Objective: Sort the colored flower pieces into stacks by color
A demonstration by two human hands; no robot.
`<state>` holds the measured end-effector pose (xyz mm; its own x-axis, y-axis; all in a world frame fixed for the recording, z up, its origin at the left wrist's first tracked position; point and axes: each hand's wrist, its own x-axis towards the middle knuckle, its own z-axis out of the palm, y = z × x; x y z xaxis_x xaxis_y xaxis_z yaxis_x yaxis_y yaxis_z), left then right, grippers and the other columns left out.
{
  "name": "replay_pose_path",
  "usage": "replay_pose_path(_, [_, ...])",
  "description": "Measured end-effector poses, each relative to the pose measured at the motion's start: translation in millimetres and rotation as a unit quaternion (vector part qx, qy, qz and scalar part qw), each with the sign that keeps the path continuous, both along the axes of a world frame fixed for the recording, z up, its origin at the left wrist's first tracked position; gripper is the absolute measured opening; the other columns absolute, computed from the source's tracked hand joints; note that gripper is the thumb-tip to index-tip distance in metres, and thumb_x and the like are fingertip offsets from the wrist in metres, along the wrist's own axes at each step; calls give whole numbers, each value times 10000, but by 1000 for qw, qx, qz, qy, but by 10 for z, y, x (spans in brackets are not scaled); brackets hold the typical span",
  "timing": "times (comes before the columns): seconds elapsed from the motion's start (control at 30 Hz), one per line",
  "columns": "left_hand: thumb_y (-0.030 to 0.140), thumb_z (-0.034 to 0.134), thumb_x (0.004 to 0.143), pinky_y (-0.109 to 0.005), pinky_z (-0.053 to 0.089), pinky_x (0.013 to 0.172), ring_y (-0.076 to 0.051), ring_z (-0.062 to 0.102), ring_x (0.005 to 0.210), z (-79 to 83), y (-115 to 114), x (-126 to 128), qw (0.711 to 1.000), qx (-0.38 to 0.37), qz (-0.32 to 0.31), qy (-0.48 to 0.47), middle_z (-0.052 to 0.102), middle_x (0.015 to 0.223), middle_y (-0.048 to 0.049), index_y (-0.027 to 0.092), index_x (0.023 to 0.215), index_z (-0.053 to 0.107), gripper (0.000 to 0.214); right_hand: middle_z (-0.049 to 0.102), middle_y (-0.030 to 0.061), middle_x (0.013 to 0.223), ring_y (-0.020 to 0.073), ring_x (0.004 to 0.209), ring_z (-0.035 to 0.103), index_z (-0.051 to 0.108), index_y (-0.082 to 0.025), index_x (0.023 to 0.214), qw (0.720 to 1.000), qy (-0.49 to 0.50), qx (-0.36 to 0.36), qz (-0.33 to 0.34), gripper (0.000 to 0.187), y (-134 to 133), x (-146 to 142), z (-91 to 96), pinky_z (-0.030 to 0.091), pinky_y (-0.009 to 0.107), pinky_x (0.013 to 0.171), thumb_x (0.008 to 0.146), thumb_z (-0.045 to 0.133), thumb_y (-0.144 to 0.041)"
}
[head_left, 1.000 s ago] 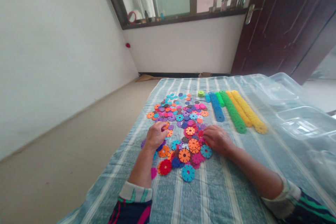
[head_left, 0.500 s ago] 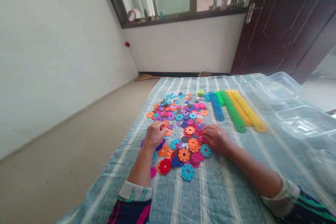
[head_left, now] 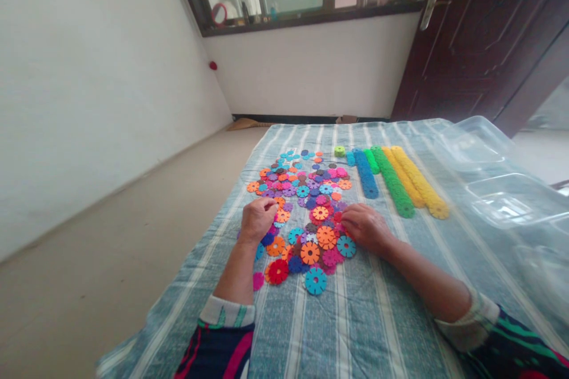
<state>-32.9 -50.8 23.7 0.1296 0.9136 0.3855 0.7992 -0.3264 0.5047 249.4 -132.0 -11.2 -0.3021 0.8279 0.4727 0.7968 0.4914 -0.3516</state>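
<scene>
Notched plastic discs in many colours lie in a loose spread on the striped cloth. My left hand (head_left: 258, 218) is at the left edge of the spread, fingers curled together, beside an orange disc (head_left: 283, 215); whatever lies under the fingers is hidden. On the right side, my right hand (head_left: 365, 225) has its fingertips pressed together at a red disc (head_left: 338, 217), and I cannot make out whether they grip it. A blue disc (head_left: 345, 246) lies just below those fingers. Nearest me are a red disc (head_left: 278, 271) and a light blue disc (head_left: 315, 280).
Right of the spread lie stacked rows of discs: blue (head_left: 366, 174), green (head_left: 393, 183) and yellow (head_left: 420, 182). A short lime stack (head_left: 339, 151) stands behind. Clear plastic containers (head_left: 515, 200) sit along the right of the striped cloth (head_left: 355, 331).
The view has shifted slightly, so the table things sit a little higher in the picture. Both hands stay at nearly the same places by the discs, with fingers still drawn together.
</scene>
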Motion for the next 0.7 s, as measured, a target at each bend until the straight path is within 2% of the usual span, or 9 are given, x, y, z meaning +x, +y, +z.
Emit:
replay_pose_path(0.1, [274, 535, 726, -219, 466, 662, -137, 601, 670, 34, -33, 26, 999, -23, -25, -9, 680, 686, -2, 180, 692, 675, 172, 667, 56, 860, 189, 846, 588, 680, -210, 772, 1000, 1, 8, 0, 166, 3, 5, -1, 446, 303, 763, 861, 542, -185])
replay_pose_path(0.2, [299, 564, 702, -204, 439, 583, -113, 561, 588, 64, -68, 52, 991, -97, -95, -18, 640, 615, 17, 169, 662, 668, 171, 671, 57, 877, 190, 849, 591, 681, -212, 773, 1000, 5, 12, -4, 165, 2, 3, -7, 449, 306, 766, 862, 544, -193])
replay_pose_path(0.33, [285, 605, 658, -191, 408, 527, -96, 526, 550, 99, -113, 83, 965, -190, -178, -31, 608, 593, 26, 166, 667, 670, 136, 674, 56, 903, 190, 861, 593, 682, -212, 778, 1000, 8, 12, -8, 163, 0, 1, -14, 452, 304, 769, 868, 546, -207])
replay_pose_path(0.57, [274, 628, 613, -209, 424, 580, -118, 549, 621, 183, -193, 126, 943, -250, -220, -1, 613, 642, 20, 172, 662, 649, 115, 672, 60, 900, 191, 870, 591, 690, -210, 792, 1000, 5, 4, -7, 166, 6, 7, -19, 456, 309, 777, 868, 543, -214])
replay_pose_path(0.7, [246, 633, 589, -204, 405, 556, -117, 534, 604, 188, -218, 143, 935, -267, -230, 27, 596, 631, 29, 172, 696, 651, 131, 672, 64, 905, 195, 874, 590, 690, -206, 791, 1000, 3, 2, -10, 172, 1, 0, -12, 454, 313, 779, 871, 538, -216])
